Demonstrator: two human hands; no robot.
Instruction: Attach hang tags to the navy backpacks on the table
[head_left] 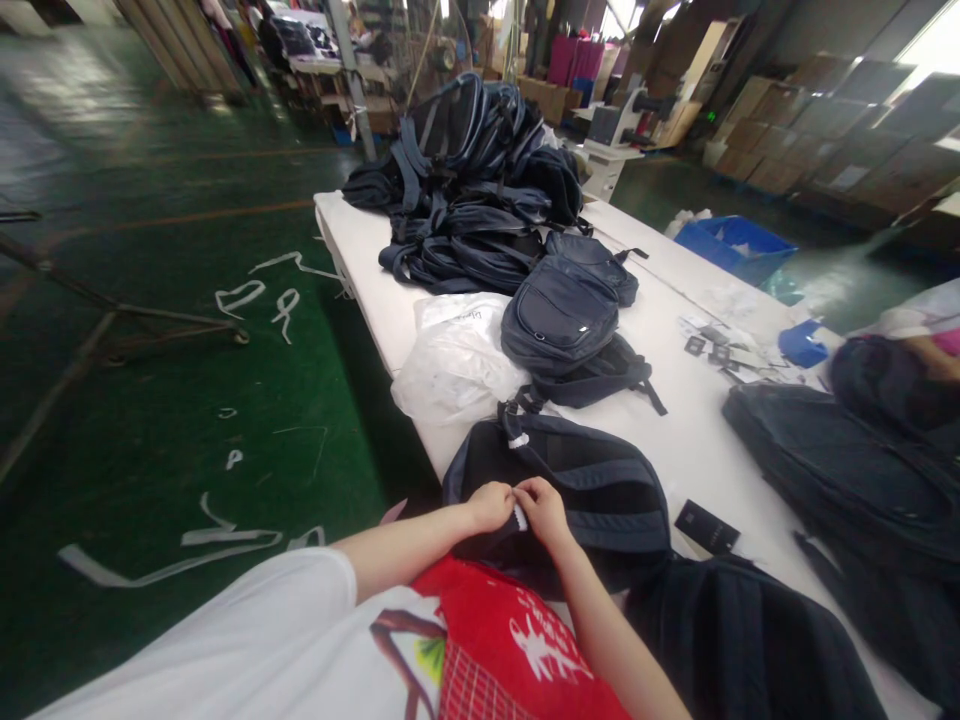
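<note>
At the near edge of a white bench [675,450], the left hand [489,505] and right hand [544,510] pinch a small white tag [519,516] on a navy backpack [577,490], open green floor [187,400] alongside.

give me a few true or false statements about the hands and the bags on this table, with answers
1. Both hands, left hand and right hand, meet at a small white tag. True.
2. The tag lies on a red backpack. False: the backpack is dark navy.
3. A heap of dark bags sits at the far end of the white table. True.
4. The blue bin stands on the table. False: it is beyond the table's edge.
</note>
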